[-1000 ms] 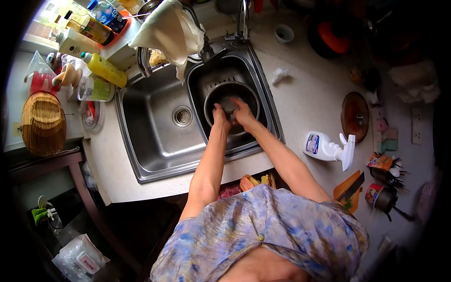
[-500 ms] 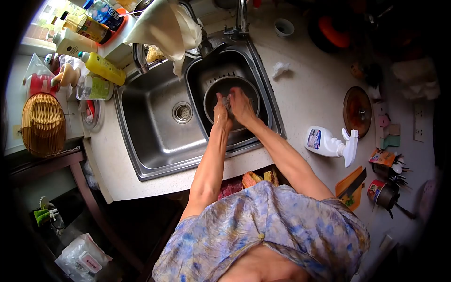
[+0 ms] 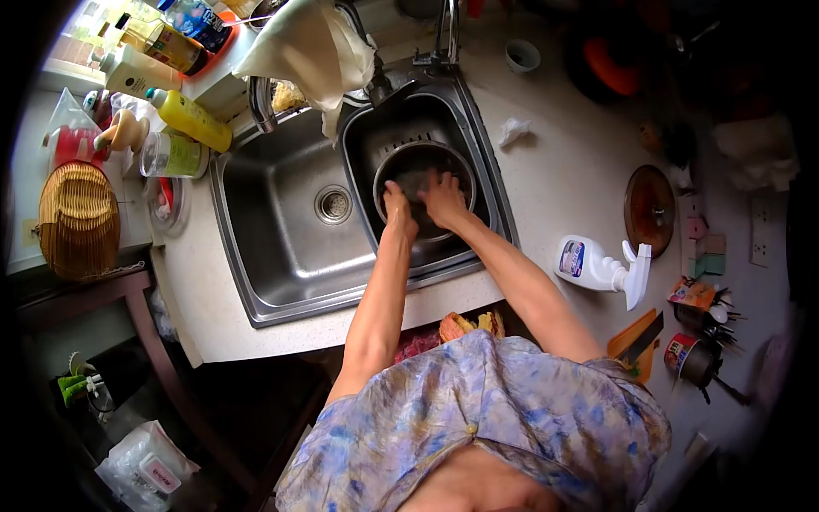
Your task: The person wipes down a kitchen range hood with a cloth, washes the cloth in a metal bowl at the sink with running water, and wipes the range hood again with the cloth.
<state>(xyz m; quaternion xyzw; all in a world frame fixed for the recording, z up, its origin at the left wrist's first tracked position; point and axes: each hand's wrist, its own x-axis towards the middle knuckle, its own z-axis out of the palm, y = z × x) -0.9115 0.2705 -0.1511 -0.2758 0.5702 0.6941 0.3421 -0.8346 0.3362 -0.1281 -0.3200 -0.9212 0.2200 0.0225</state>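
A round metal basin (image 3: 465, 162) sits in the right-hand sink bowl (image 3: 363, 141), and both my hands are inside it. My left hand (image 3: 398, 209) is over the near left part of the basin, its wet fingers pointing up and away. Opposite it, on the right, my right hand (image 3: 445, 201) has its fingers spread and somewhat blurred. The hands are apart. Between them lies a dim greyish patch that may be water or something soft; its kind cannot be made out.
The left sink bowl (image 3: 286, 226) has a drain strainer. A pale cloth (image 3: 299, 55) hangs over the faucet. On the right counter are a white spray bottle (image 3: 597, 266), crumpled tissue (image 3: 514, 130), small cup (image 3: 522, 56) and round lid (image 3: 650, 211). A yellow bottle (image 3: 194, 119) stands at left.
My hands were close together around something greyish in the basin. They have moved apart, and the fingers of my right hand have spread. The view has shifted slightly.
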